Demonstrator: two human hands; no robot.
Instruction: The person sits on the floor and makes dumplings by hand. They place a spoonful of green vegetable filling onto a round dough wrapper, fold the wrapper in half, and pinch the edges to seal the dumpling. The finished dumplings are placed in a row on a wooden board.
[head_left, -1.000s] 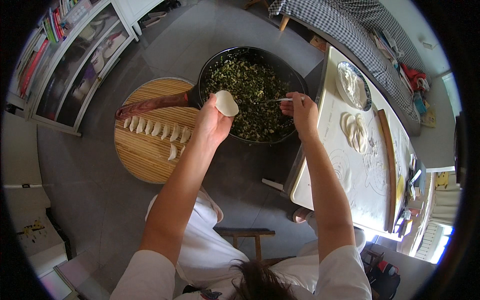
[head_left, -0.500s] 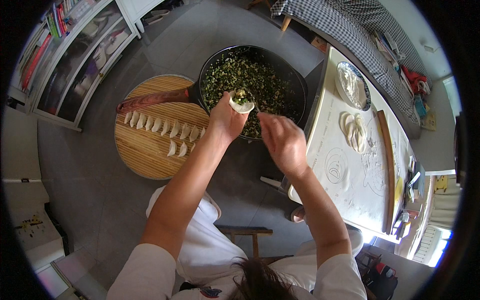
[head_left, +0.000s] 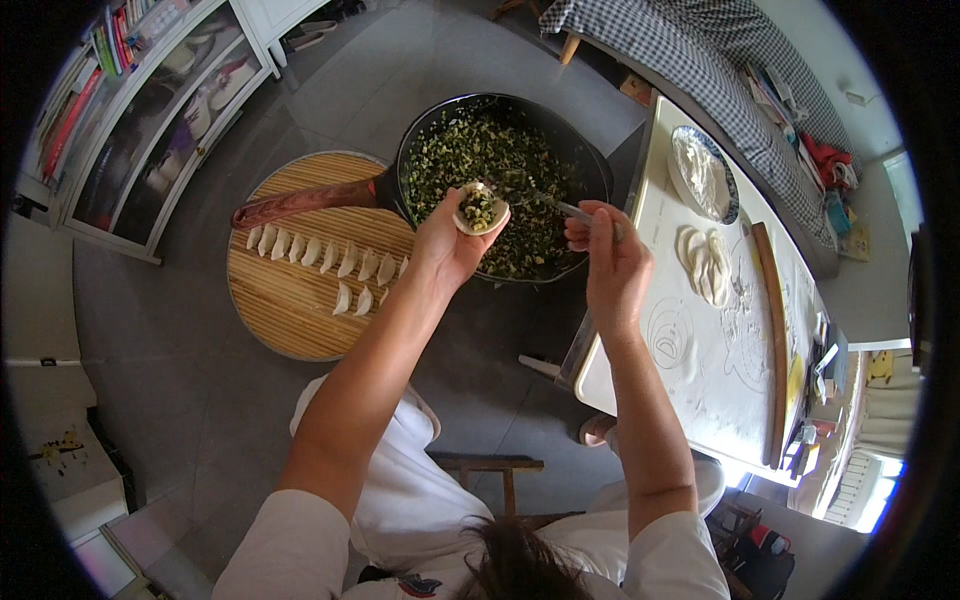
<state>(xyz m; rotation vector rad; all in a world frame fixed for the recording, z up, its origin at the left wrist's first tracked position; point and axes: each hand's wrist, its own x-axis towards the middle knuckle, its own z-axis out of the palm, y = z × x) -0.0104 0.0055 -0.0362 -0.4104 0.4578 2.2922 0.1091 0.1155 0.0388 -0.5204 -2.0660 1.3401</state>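
Observation:
Over the near edge of a wide black pan (head_left: pixel 590 160), my left hand (head_left: pixel 445 243) cups a round dumpling wrapper (head_left: pixel 492 226). A mound of chopped green and yellow filling (head_left: pixel 480 207) lies in it. My right hand (head_left: pixel 615 250) grips a slim metal utensil (head_left: pixel 570 209) by its handle. Its head is over the pan, beside the wrapper, too indistinct against the food to tell spoon from fork. More of the same filling (head_left: pixel 500 135) covers the pan's bottom. Folded dumplings (head_left: pixel 313 250) sit in rows on a round slatted board (head_left: pixel 270 310), left of the pan.
The pan's wooden handle (head_left: pixel 300 204) reaches across the board. At right, a white table (head_left: pixel 640 345) bears a bowl of flour (head_left: pixel 705 175), a stack of wrappers (head_left: pixel 706 265) and a long rolling pin (head_left: pixel 770 345). A wooden stool (head_left: pixel 510 490) stands between my legs.
My right hand has drawn back to the right from the wrapper, bringing the utensil into plain view. My left hand has tilted the wrapper, so its filling shows more fully.

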